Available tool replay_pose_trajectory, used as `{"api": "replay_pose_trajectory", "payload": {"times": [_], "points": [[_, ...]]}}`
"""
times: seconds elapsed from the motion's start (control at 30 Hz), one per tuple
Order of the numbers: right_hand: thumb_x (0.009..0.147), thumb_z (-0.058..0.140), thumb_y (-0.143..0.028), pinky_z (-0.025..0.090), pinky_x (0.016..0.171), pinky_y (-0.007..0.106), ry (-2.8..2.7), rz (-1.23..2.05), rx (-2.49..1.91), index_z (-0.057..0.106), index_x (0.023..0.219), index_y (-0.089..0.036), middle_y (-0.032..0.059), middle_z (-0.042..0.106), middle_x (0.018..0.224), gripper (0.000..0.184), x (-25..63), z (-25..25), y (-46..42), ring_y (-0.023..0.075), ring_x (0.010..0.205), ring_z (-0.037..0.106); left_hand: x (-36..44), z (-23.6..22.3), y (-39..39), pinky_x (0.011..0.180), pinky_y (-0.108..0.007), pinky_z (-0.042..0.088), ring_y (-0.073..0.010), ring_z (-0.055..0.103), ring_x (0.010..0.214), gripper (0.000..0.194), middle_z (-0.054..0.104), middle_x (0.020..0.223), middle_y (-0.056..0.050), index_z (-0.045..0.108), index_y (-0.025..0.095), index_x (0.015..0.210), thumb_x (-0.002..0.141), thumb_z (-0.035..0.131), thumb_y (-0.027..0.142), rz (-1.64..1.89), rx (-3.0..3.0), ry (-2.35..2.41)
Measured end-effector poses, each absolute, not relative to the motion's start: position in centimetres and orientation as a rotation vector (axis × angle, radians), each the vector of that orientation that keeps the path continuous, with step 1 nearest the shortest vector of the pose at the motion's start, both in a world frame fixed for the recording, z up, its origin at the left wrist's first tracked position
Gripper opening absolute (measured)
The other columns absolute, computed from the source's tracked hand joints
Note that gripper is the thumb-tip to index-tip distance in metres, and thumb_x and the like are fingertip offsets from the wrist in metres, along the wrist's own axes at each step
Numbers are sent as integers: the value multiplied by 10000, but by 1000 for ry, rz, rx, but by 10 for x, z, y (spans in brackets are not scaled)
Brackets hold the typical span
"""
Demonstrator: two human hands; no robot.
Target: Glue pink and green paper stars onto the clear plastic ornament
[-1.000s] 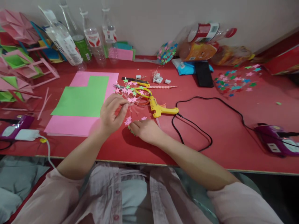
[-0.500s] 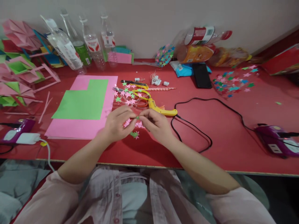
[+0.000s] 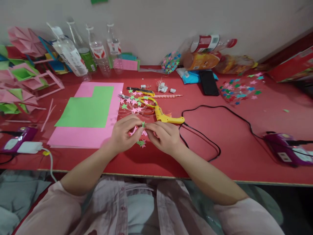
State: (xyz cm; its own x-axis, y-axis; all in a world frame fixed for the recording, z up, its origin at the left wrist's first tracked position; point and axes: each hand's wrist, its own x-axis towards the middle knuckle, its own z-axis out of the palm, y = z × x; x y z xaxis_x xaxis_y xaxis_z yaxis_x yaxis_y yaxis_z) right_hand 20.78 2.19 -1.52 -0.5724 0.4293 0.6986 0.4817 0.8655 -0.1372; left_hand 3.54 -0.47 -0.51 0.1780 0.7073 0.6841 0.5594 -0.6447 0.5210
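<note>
Between my two hands is a small green paper star [image 3: 143, 124], pinched at the fingertips. My left hand [image 3: 126, 133] is closed on its left side, thumb and forefinger together. My right hand [image 3: 164, 135] meets it from the right, fingers also pinched at the star. Pink paper stars [image 3: 134, 131] lie beneath the hands, partly covered by the fingers. Closer to my body is a small cluster of green and pink stars [image 3: 141, 143]. Just beyond the hands, pink and green stars [image 3: 133, 101] sit on something clear, beside yellow-handled scissors [image 3: 153, 100] and a yellow glue gun [image 3: 168, 118].
Green paper [image 3: 85, 111] lies on pink sheets [image 3: 73, 138] at left. A black cord [image 3: 220, 143] runs to a purple power strip [image 3: 281, 148]. Bottles [image 3: 99, 52] stand along the wall. A phone [image 3: 209, 83] and a star-covered clear piece [image 3: 241, 91] lie at right.
The green star now shows more between my fingertips, turned upright. My right hand's fingers have shifted and stretched slightly at the pinch. The view has tilted up a little.
</note>
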Motion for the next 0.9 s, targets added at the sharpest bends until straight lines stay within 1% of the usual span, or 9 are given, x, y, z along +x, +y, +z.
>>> {"api": "replay_pose_trajectory", "payload": {"times": [0.13,0.23,0.3,0.37,0.47,0.57,0.67,0.8,0.9], "points": [[915,439,-193,430,580,240,-2322,-111,-648,630,1071,-177,30,681,751,247,213,-12,29,119,623,580,32,-5,-1,572,-245,424,-103,518,614,139,587,649,0,555,186,723,828,500,114,1490,2276,1293],[900,405,-154,427,615,241,-2364,-43,-876,626,1096,-178,50,689,839,296,228,-7,46,130,692,598,27,-6,2,557,-241,406,-95,499,600,130,577,652,7,562,189,737,838,506,129,1541,2249,1355],[843,409,-108,416,636,267,-2406,-54,-1181,622,1103,-163,80,685,912,341,242,-5,61,173,786,607,22,-5,3,540,-237,390,-90,485,587,127,566,650,12,558,191,728,836,514,139,1593,2228,1395],[775,445,-77,426,740,316,-2600,-54,-1364,616,1104,-121,131,663,1044,374,254,-5,72,240,940,589,16,-3,5,519,-233,369,-84,457,559,141,536,624,21,542,191,696,827,524,139,1640,2199,1449],[714,507,-90,421,777,356,-2820,-21,-1551,552,1200,-108,162,606,1175,488,263,-10,78,292,1014,556,5,-2,9,516,-231,366,-83,453,554,161,508,615,25,527,190,669,824,526,148,1720,2091,1519],[734,486,-87,420,777,361,-2833,-41,-1608,525,1214,-103,172,580,1184,481,259,-15,75,302,1028,547,-2,-5,13,538,-235,390,-92,496,583,155,496,615,25,533,193,679,832,526,171,1769,1978,1549],[746,438,-48,421,792,354,-2836,12,-1560,552,1145,-91,177,557,1178,417,257,-18,77,287,1021,550,-1,-6,14,541,-238,394,-94,496,583,154,498,616,25,532,195,676,829,525,178,1743,1960,1558],[707,432,-25,431,743,325,-2742,168,-1548,576,1018,-105,147,590,1009,352,268,-14,86,228,856,576,5,-4,11,511,-230,364,-85,448,554,158,502,615,24,525,193,671,827,523,170,1673,2003,1567],[716,490,-79,441,717,323,-2467,230,-1386,562,961,-150,114,581,948,265,272,-3,86,217,826,565,9,-2,9,511,-226,361,-83,434,550,166,491,606,26,515,193,666,829,516,165,1647,2014,1584]]}}
